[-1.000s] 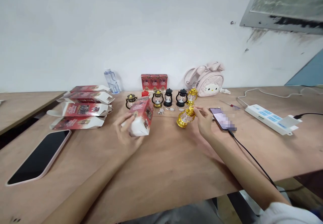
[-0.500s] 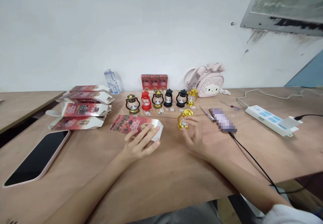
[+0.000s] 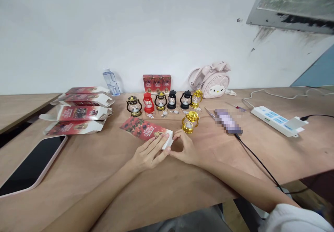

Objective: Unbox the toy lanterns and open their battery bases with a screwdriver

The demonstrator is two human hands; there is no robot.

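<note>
Clasping the printed red carton (image 3: 139, 126), the left hand (image 3: 147, 155) had its fingers across the top and its thumb by the white end. Bent fingers of the right hand (image 3: 188, 150) met that same end; whether they pinched it, I cannot tell. The carton lay on its side on the wooden table (image 3: 161, 197), slanting away to the left. Just beyond the right hand a gold miniature lantern (image 3: 190, 123) stood upright, in front of a row of six lanterns (image 3: 172, 100) in bronze, red, black and gold. Open red cartons (image 3: 79, 113) lay at the left, near a black-screened smartphone (image 3: 33, 165).
</note>
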